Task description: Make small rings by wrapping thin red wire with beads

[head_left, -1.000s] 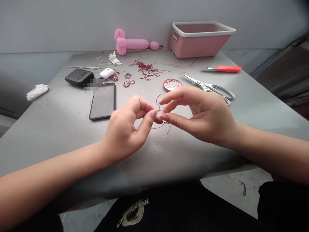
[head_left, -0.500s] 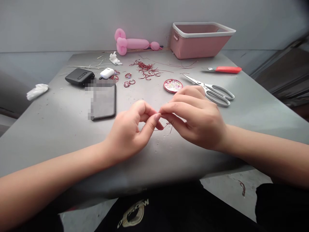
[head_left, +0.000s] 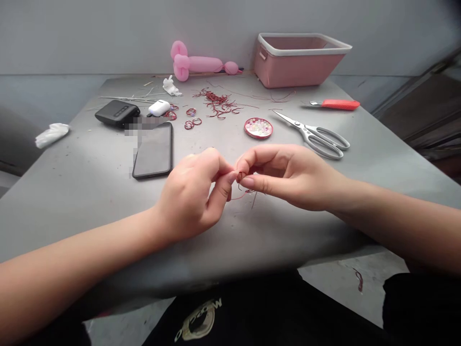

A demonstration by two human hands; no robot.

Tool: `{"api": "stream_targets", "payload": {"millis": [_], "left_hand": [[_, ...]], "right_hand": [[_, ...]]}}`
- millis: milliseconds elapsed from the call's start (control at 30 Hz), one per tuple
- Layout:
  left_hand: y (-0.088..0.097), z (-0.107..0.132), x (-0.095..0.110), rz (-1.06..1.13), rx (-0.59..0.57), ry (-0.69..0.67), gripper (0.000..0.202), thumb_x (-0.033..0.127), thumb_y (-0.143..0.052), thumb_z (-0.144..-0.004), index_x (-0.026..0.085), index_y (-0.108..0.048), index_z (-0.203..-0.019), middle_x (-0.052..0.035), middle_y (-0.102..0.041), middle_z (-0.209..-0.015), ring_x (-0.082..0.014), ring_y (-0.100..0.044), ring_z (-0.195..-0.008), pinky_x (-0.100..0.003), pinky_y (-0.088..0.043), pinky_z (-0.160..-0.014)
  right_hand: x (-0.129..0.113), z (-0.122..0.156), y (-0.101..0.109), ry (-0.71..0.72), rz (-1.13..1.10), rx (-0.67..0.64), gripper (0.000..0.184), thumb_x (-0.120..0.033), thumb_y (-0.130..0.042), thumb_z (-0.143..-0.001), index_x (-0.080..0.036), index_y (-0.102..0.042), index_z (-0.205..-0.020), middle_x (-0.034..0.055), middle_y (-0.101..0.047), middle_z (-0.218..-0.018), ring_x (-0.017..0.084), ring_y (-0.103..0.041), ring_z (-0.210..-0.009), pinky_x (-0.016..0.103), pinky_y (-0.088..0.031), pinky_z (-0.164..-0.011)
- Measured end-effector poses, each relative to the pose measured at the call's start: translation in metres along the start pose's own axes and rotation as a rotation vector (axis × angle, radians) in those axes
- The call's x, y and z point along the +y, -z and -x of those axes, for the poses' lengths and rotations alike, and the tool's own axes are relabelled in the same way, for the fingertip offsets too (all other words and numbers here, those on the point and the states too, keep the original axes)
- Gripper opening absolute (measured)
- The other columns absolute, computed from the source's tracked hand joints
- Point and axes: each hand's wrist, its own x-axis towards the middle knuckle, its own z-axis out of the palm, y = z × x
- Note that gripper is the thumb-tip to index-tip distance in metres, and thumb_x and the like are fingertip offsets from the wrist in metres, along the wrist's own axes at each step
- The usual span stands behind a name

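Note:
Between my two hands, over the front middle of the table, is a thin dark red cord (head_left: pixel 242 177) with a small loop in it. My left hand (head_left: pixel 196 192) pinches it between thumb and forefinger. Touching those fingertips, my right hand (head_left: pixel 288 175) is closed on the looped part with its thumb and fingers. Loose thin ends hang below the hands. A round red-rimmed dish of small pale beads (head_left: pixel 258 128) sits just beyond my right hand. Grey-handled scissors (head_left: pixel 317 137) lie to its right with the blades slightly apart.
A phone (head_left: pixel 154 151), a black box-shaped device (head_left: pixel 118 113) and a white earphone case (head_left: pixel 159 108) are at left. Cut red cord pieces (head_left: pixel 219 100) and small cord rings (head_left: pixel 189 125) lie mid-table. Behind stand a pink balloon figure (head_left: pixel 201 64) and a pink bin (head_left: pixel 298 69). A red-handled cutter (head_left: pixel 340 105) lies right.
My right hand has turned and lowered, its thumb now showing below the forefinger, and the cord's small loop has come into view. My left fingers have curled in more.

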Motion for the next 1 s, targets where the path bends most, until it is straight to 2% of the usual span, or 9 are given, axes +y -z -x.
{"api": "stream_targets", "payload": {"millis": [100, 200, 267, 367, 467, 633, 800, 867, 1000], "left_hand": [[-0.001, 0.001, 0.001, 0.009, 0.002, -0.041, 0.012, 0.02, -0.051, -0.09, 0.022, -0.049, -0.078, 0.0013, -0.065, -0.067, -0.015, -0.06, -0.058, -0.031, -0.046, -0.062], [-0.001, 0.0, 0.001, 0.012, -0.012, -0.075, 0.012, 0.018, -0.053, -0.089, 0.022, -0.048, -0.079, 0.0021, -0.064, -0.066, -0.0144, -0.059, -0.057, -0.03, -0.045, -0.062], [0.0, -0.001, 0.002, 0.016, -0.023, -0.044, 0.013, 0.019, -0.053, -0.089, 0.022, -0.047, -0.078, 0.0024, -0.063, -0.065, -0.0143, -0.058, -0.056, -0.03, -0.045, -0.061], [0.001, -0.002, 0.004, 0.068, -0.043, 0.002, 0.015, 0.02, -0.053, -0.09, 0.023, -0.046, -0.076, 0.002, -0.063, -0.064, -0.0147, -0.058, -0.056, -0.03, -0.045, -0.061], [0.003, -0.002, 0.009, 0.164, -0.067, 0.022, 0.016, 0.02, -0.051, -0.09, 0.023, -0.045, -0.076, 0.0018, -0.061, -0.062, -0.0152, -0.058, -0.058, -0.03, -0.046, -0.062], [0.005, -0.002, 0.013, 0.205, -0.093, 0.018, 0.015, 0.016, -0.05, -0.091, 0.022, -0.045, -0.078, 0.0031, -0.06, -0.062, -0.0135, -0.058, -0.057, -0.028, -0.046, -0.059], [0.001, 0.0, 0.007, 0.075, -0.083, -0.171, 0.015, 0.011, -0.051, -0.089, 0.021, -0.046, -0.079, 0.005, -0.058, -0.061, -0.0108, -0.055, -0.05, -0.026, -0.043, -0.054], [-0.001, 0.0, 0.004, 0.043, -0.053, -0.257, 0.015, 0.01, -0.051, -0.088, 0.021, -0.046, -0.08, 0.0044, -0.058, -0.061, -0.011, -0.055, -0.05, -0.026, -0.043, -0.052], [-0.001, 0.002, 0.003, -0.015, 0.021, -0.345, 0.013, 0.011, -0.054, -0.087, 0.021, -0.047, -0.081, 0.0033, -0.061, -0.06, -0.0131, -0.057, -0.053, -0.029, -0.045, -0.056]], "right_hand": [[0.001, 0.002, -0.003, 0.162, 0.235, 0.12, 0.005, -0.022, -0.065, -0.082, -0.021, -0.06, -0.081, 0.0012, -0.068, -0.081, 0.014, -0.062, -0.076, 0.032, -0.05, -0.072], [0.006, 0.001, -0.003, 0.415, 0.529, 0.215, 0.01, -0.02, -0.065, -0.083, -0.023, -0.059, -0.076, 0.0006, -0.067, -0.076, 0.015, -0.059, -0.073, 0.034, -0.05, -0.072], [0.011, 0.0, -0.001, 0.571, 0.712, 0.262, 0.012, -0.023, -0.065, -0.084, -0.025, -0.059, -0.074, 0.0012, -0.066, -0.077, 0.016, -0.058, -0.074, 0.036, -0.05, -0.074], [0.018, -0.001, 0.004, 0.676, 0.92, 0.292, 0.013, -0.028, -0.064, -0.087, -0.028, -0.062, -0.074, 0.0014, -0.066, -0.081, 0.018, -0.057, -0.079, 0.037, -0.049, -0.075], [0.022, -0.002, 0.007, 0.733, 0.983, 0.284, 0.014, -0.027, -0.06, -0.09, -0.031, -0.063, -0.077, 0.0002, -0.063, -0.083, 0.017, -0.057, -0.08, 0.037, -0.047, -0.076], [0.022, -0.003, 0.007, 0.841, 0.811, 0.274, 0.016, -0.023, -0.061, -0.09, -0.029, -0.062, -0.075, -0.0004, -0.06, -0.081, 0.015, -0.056, -0.077, 0.034, -0.046, -0.074], [0.015, -0.003, 0.012, 0.701, 0.562, 0.043, 0.013, -0.02, -0.059, -0.091, -0.021, -0.064, -0.079, 0.0019, -0.052, -0.082, 0.013, -0.054, -0.078, 0.031, -0.047, -0.071], [0.012, -0.003, 0.013, 0.562, 0.374, -0.045, 0.01, -0.022, -0.065, -0.088, -0.019, -0.065, -0.079, 0.0011, -0.049, -0.082, 0.012, -0.052, -0.078, 0.029, -0.047, -0.072], [0.009, -0.005, 0.012, 0.176, -0.101, -0.185, 0.013, -0.023, -0.07, -0.084, -0.016, -0.067, -0.074, 0.0001, -0.048, -0.083, 0.009, -0.052, -0.075, 0.026, -0.047, -0.069]]}}
